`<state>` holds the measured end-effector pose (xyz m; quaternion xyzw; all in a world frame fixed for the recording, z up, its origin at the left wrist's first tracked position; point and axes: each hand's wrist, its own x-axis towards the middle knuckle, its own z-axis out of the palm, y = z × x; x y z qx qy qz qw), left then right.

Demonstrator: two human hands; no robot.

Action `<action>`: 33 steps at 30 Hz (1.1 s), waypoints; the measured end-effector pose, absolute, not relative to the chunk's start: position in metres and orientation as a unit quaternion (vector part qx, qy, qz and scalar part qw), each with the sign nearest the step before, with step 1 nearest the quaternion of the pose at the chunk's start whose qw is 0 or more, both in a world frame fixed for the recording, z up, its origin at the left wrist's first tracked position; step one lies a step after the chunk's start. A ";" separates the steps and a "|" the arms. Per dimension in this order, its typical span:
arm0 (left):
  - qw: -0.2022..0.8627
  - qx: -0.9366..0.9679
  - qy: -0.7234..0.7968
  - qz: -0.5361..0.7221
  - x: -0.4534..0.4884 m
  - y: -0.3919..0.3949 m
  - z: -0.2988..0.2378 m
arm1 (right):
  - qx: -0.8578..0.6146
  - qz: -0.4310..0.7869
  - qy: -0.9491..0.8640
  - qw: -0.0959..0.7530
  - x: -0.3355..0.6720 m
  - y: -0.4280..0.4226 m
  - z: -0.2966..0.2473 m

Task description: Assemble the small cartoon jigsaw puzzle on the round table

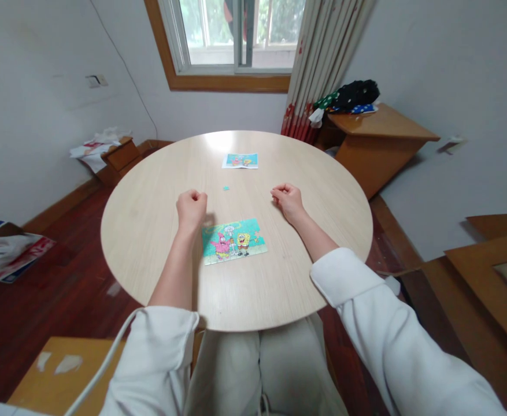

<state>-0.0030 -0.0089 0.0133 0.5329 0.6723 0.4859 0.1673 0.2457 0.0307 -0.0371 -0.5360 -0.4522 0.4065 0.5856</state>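
Note:
A jigsaw puzzle (223,249) with cartoon figures on a turquoise ground lies flat on the round table, between my forearms. Just beyond its upper left corner, my left hand (191,209) is closed in a fist resting at the tabletop, with nothing seen in it. My right hand (288,199) is past the puzzle's upper right, apart from it, thumb and fingers pinched together; anything between them is too small to make out. A small loose turquoise puzzle piece (226,188) lies between the hands. Farther back is a creased picture sheet (248,159) with similar figures.
The round pale wood table (149,185) has its near edge at my lap. A wooden cabinet (383,124) with cloths on top stands at the right, near a curtain (322,52). Papers lie on a small stand (123,155) at the left. A cardboard box (58,370) is at lower left.

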 end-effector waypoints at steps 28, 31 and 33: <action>0.154 0.151 0.602 0.769 -0.064 0.025 -0.005 | -0.456 0.063 -0.847 0.265 0.176 0.090 -0.038; 0.266 0.004 0.526 0.808 -0.050 0.024 0.009 | -0.457 0.074 -0.848 0.259 0.175 0.088 -0.038; 0.330 -0.031 0.495 0.803 -0.032 0.022 0.018 | -0.461 0.072 -0.846 0.258 0.175 0.085 -0.038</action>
